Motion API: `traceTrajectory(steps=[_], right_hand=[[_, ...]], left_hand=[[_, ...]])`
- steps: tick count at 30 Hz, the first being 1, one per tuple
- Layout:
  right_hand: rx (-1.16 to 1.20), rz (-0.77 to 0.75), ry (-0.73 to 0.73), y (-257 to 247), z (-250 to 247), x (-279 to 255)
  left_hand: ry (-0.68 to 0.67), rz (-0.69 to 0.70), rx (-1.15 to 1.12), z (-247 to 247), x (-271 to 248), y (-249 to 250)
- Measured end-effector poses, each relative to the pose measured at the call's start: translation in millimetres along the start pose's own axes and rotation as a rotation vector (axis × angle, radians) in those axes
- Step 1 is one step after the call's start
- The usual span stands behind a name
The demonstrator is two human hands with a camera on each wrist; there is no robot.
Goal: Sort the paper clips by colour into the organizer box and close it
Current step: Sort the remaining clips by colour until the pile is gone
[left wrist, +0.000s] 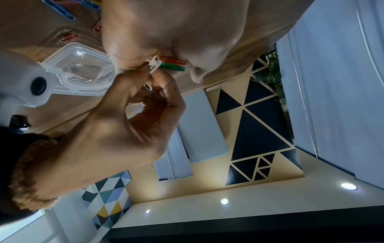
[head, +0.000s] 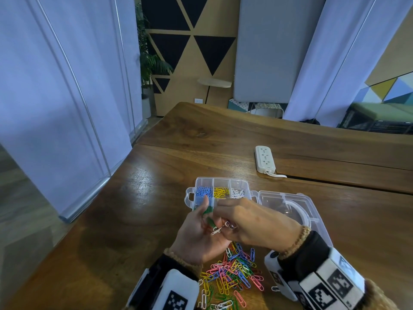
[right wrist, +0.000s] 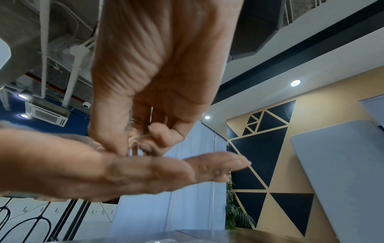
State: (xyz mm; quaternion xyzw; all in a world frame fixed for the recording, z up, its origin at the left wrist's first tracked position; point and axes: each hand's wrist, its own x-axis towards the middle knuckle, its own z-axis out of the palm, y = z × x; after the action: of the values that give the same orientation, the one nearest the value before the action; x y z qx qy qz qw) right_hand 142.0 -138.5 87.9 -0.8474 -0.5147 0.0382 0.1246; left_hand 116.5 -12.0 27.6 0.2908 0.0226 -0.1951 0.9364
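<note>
Nearest the person, a loose pile of mixed paper clips (head: 232,274) in pink, blue, green, yellow and white lies spread on the wooden worktop (head: 138,198), between the two wrist-worn cameras.

Just above that pile the two hands meet over the worktop. The left hand (head: 201,233) is turned palm up with its fingers lightly curled, cradling a few green paper clips (head: 209,217) and orange ones against its fingers; the left wrist view shows a green and an orange clip side by side in its grasp. The right hand (head: 252,222) reaches into that palm and pinches a white paper clip (head: 216,230) between thumb and fingertips, with another white clip looped by its fingers.

Just beyond the hands sits the clear plastic organizer box (head: 202,182), open, partly hidden behind the fingers. Its visible row holds blue clips (head: 203,191) on the left, yellow clips (head: 221,192) in the middle and white clips (head: 238,193) on the right. The transparent lid (head: 288,204) lies folded flat on the worktop to the right of the box.

Farther back on the worktop, well apart from the box, lies a white power strip (head: 265,158).
</note>
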Motion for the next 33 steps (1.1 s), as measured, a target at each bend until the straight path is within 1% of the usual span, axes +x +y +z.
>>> traceTrajectory(steps=[1,3,5,9,11,13,14,15,17,22,23,25,28,30,33], right_hand=[[0.001,0.001,0.003,0,0,0],[0.015,-0.006,0.011,1,1,0],[0.042,-0.009,0.023,2,0,0],[0.163,-0.019,0.079,5,-3,1],[0.249,0.01,0.11,6,-5,0],[0.346,0.056,0.149,7,-7,-1],[0.404,0.087,0.173,9,-7,0],[0.486,0.126,0.191,11,-8,0],[0.727,0.183,0.205,16,-8,1],[1.476,0.298,0.226,30,2,3],[1.594,0.328,0.228,34,5,2],[1.722,0.377,0.23,40,9,1],[1.777,0.402,0.222,39,8,-1],[1.727,0.443,0.246,38,1,-2],[1.588,0.538,0.334,50,-15,-3]], left_hand=[[0.035,-0.037,-0.044,-1,-1,-1],[0.02,-0.054,-0.108,2,-3,-1],[0.062,-0.061,-0.126,3,-3,2],[0.097,-0.083,-0.13,10,-5,8],[0.119,-0.08,-0.146,13,-6,10],[0.191,-0.099,-0.176,12,-5,10],[0.204,-0.095,-0.19,10,-5,10],[0.209,-0.092,-0.19,10,-4,9],[0.222,-0.088,-0.188,10,-5,9],[0.185,-0.096,-0.163,8,-7,11],[0.188,-0.109,-0.174,8,-7,12],[0.189,-0.132,-0.186,7,-7,13],[0.192,-0.15,-0.177,6,-7,13],[0.213,-0.145,-0.15,2,-5,13],[0.257,-0.125,-0.133,-7,-5,12]])
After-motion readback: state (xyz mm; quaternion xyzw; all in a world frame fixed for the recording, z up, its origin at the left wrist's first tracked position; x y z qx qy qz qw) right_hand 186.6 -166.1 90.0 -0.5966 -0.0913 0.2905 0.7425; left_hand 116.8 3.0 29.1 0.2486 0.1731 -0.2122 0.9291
